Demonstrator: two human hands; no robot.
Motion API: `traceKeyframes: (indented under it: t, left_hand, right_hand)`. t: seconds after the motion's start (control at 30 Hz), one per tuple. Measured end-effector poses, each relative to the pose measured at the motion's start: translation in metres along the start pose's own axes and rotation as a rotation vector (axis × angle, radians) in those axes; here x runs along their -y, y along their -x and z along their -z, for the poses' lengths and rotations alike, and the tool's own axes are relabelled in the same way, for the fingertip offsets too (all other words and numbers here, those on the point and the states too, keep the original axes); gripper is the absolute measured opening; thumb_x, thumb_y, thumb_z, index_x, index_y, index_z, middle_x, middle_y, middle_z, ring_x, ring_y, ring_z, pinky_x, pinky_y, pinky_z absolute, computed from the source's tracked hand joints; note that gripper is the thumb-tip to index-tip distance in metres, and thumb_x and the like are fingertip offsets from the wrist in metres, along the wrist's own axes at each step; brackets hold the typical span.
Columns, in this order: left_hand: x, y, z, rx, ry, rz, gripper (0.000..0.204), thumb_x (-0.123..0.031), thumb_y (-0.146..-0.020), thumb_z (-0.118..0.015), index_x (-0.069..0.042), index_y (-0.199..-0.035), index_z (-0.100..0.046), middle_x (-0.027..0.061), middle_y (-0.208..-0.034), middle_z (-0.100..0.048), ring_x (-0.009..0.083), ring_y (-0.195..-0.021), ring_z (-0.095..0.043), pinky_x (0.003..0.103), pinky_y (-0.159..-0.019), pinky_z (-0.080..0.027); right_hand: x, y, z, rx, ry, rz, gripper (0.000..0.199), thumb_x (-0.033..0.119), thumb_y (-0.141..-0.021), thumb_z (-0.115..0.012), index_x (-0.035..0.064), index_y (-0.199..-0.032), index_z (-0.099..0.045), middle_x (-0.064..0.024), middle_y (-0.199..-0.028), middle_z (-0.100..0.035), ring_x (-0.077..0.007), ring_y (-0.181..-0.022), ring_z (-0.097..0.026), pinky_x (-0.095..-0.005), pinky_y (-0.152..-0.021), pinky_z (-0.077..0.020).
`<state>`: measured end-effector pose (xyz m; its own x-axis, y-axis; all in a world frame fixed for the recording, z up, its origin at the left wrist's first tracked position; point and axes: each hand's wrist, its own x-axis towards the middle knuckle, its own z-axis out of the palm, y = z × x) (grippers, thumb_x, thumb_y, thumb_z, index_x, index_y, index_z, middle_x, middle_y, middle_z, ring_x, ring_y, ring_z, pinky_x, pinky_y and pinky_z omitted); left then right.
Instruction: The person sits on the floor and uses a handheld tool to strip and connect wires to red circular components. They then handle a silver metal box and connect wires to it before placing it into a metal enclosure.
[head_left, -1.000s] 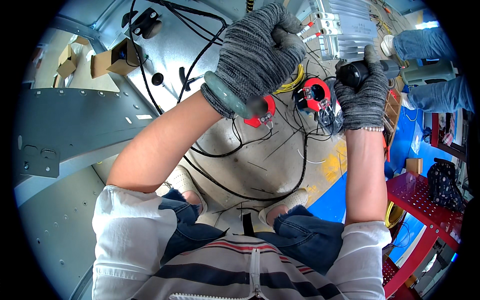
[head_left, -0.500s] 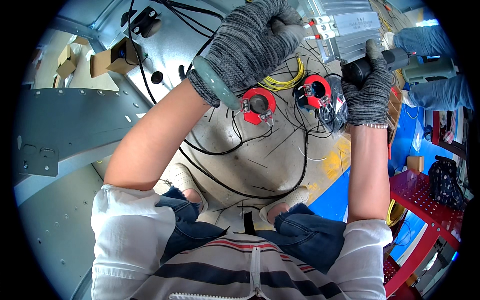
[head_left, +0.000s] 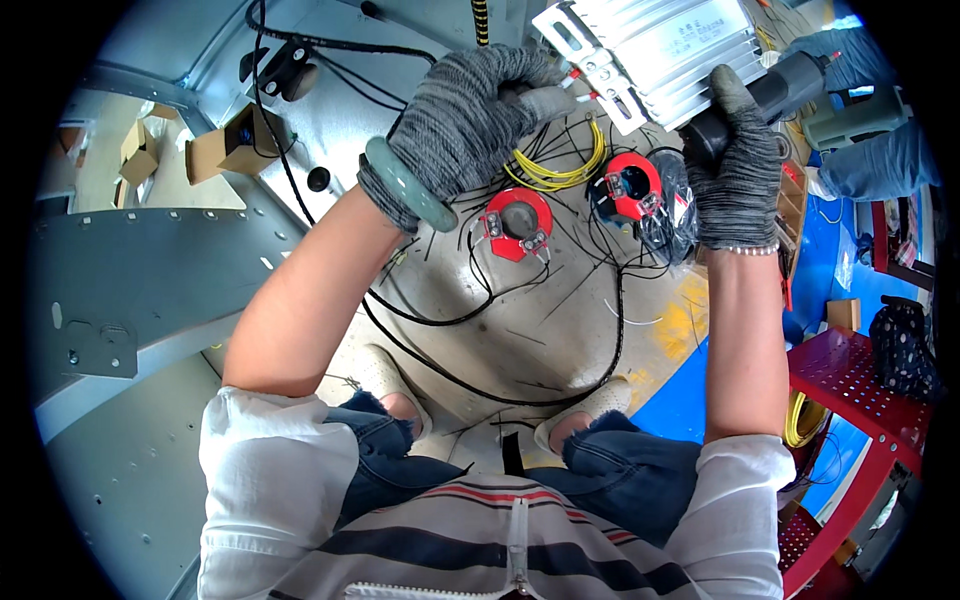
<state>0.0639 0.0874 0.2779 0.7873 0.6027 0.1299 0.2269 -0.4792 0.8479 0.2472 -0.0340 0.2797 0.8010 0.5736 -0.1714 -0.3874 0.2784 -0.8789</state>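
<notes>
My left hand (head_left: 475, 115), in a grey knitted glove, is closed at the terminal end of a silver finned metal housing (head_left: 690, 50). Two thin wires with red and white ends (head_left: 582, 97) run from its fingertips to the white terminal block (head_left: 602, 72); the pinch itself is partly hidden. In my gloved right hand (head_left: 738, 165) is a dark cylindrical power screwdriver (head_left: 790, 85), its red-tipped end pointing up and right. The tool lies beside the housing's fins. Below are two red ring-shaped parts (head_left: 532, 198) with small metal terminals and black leads.
A yellow wire coil (head_left: 565, 178) and black cables (head_left: 480, 398) lie across the floor with scattered wire scraps. Grey sheet metal (head_left: 160, 250) stands left, near an open cardboard box (head_left: 235, 145). A red perforated rack (head_left: 850, 385) is at right; another person's jeans (head_left: 880, 165) show beyond.
The housing appears lower, farther left and tilted in the picture. My left hand has shifted left and down with the wire ends. The screwdriver stays in my right hand.
</notes>
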Motion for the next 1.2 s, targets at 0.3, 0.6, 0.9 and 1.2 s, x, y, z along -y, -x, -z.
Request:
traceKeyframes:
  t: [0.3,0.6,0.9,1.2]
  left_hand:
    - [0.042,0.026,-0.03,0.189,0.404,0.407,0.025,-0.018,-0.083,-0.063,0.0,-0.101,-0.062,0.0054,-0.086,-0.065,0.009,-0.073,-0.058,0.022,-0.067,-0.048]
    - [0.041,0.019,-0.032,0.141,0.361,0.557,0.037,-0.013,-0.077,-0.069,0.002,-0.108,-0.055,0.0103,-0.085,-0.065,0.0135,-0.076,-0.063,0.025,-0.064,-0.053]
    - [0.056,0.028,-0.033,0.246,0.599,0.548,0.035,-0.006,-0.08,-0.064,0.0,-0.112,-0.051,0.0092,-0.089,-0.063,0.0135,-0.074,-0.062,0.023,-0.055,-0.052]
    - [0.053,0.023,-0.034,0.145,0.731,0.531,0.037,-0.035,-0.085,-0.056,0.0,-0.097,-0.053,0.0065,-0.075,-0.058,0.0106,-0.056,-0.055,0.021,-0.043,-0.046]
  right_hand:
    - [-0.061,0.006,0.034,-0.11,0.129,-0.361,0.039,0.013,-0.076,-0.069,-0.003,-0.106,-0.051,-0.0138,-0.095,-0.06,-0.0236,-0.086,-0.062,-0.0342,-0.076,-0.0545]
    - [-0.068,0.001,0.042,0.014,0.139,-0.337,0.038,0.016,-0.076,-0.069,-0.0021,-0.105,-0.053,-0.0132,-0.094,-0.062,-0.0206,-0.078,-0.064,-0.0305,-0.068,-0.0548]
    - [-0.082,0.012,0.036,-0.013,0.143,-0.456,0.034,0.019,-0.078,-0.068,0.0014,-0.104,-0.056,-0.0111,-0.094,-0.063,-0.0175,-0.079,-0.063,-0.0245,-0.063,-0.0507]
    - [-0.082,0.017,0.027,0.013,0.141,-0.382,0.044,0.025,-0.072,-0.073,0.0018,-0.105,-0.056,-0.0084,-0.091,-0.062,-0.0148,-0.076,-0.06,-0.023,-0.065,-0.0503]
